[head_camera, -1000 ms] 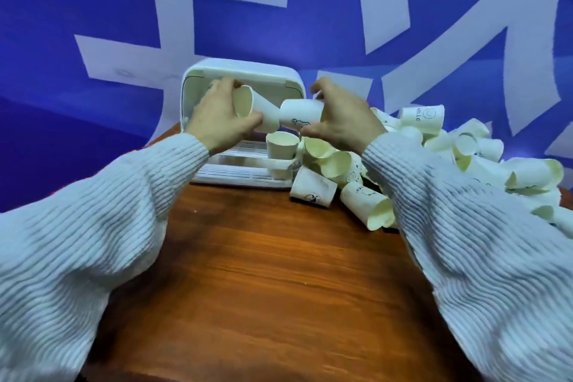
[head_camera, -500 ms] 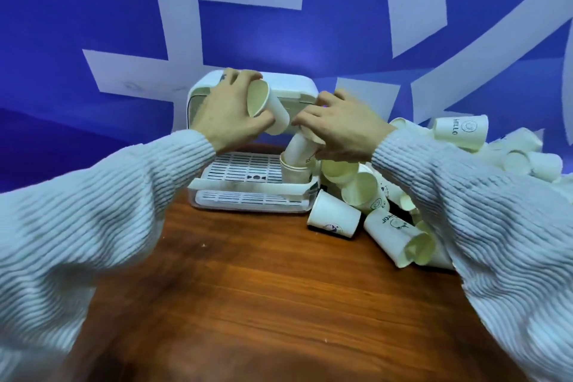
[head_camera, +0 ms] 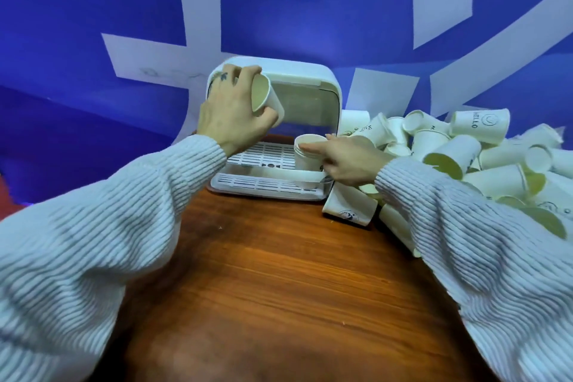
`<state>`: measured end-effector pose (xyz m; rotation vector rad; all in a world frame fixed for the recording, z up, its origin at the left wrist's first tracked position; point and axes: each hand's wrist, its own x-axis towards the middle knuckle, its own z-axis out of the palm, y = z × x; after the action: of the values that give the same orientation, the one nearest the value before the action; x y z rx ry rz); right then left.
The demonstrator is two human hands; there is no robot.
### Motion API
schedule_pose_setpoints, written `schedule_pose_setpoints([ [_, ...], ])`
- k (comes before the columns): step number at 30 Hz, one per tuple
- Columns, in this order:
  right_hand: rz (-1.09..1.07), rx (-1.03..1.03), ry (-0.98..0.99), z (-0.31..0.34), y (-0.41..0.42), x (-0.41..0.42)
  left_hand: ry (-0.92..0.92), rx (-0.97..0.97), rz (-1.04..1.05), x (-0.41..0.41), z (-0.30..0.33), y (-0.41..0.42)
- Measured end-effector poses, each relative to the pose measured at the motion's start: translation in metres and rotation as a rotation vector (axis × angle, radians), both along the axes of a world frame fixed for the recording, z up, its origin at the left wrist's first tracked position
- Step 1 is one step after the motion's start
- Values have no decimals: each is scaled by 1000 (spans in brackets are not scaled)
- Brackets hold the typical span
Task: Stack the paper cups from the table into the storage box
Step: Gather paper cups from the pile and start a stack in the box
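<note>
A white storage box (head_camera: 325,77) with a raised lid and slatted floor stands at the table's far edge. Inside it, at the right front, a short stack of paper cups (head_camera: 305,161) stands upright. My right hand (head_camera: 350,161) rests beside the stack, fingers extended, with a fingertip on the top cup's rim. My left hand (head_camera: 232,115) grips a single paper cup (head_camera: 268,99) tilted on its side in front of the box's opening, mouth toward me. A large heap of loose paper cups (head_camera: 465,152) lies to the right of the box.
The wooden table (head_camera: 279,273) stretches toward me. One cup (head_camera: 348,208) lies on its side just in front of the box's right corner. A blue wall with white shapes rises right behind the box.
My right hand has pushed its cup down onto the stack in the box and now only touches the rim. My left hand still holds its cup, slightly higher.
</note>
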<state>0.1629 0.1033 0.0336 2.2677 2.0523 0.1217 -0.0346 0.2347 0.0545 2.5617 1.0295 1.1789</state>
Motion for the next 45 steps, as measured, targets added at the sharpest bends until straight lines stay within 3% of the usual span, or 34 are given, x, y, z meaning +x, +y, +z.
schedule_pose_setpoints([
  [3,17,48,98,1,-3,-7,-17,-59,-98,3,-5,-7],
  [7,8,378,290,18,-24,0,-44,-58,-256,17,-4,-21],
  [11,-96,509,308,23,-49,17,-4,-13,-296,34,-4,-26],
  [24,-291,531,165,13,-65,41,608,-144,-238,58,-50,-24],
  [32,-381,447,66,1,-44,47,271,242,-211,63,-52,-63],
  [37,-409,540,11,-5,-43,53,417,273,-158,65,-67,-86],
  [45,-480,675,111,2,-54,52,444,168,-156,74,-77,-96],
])
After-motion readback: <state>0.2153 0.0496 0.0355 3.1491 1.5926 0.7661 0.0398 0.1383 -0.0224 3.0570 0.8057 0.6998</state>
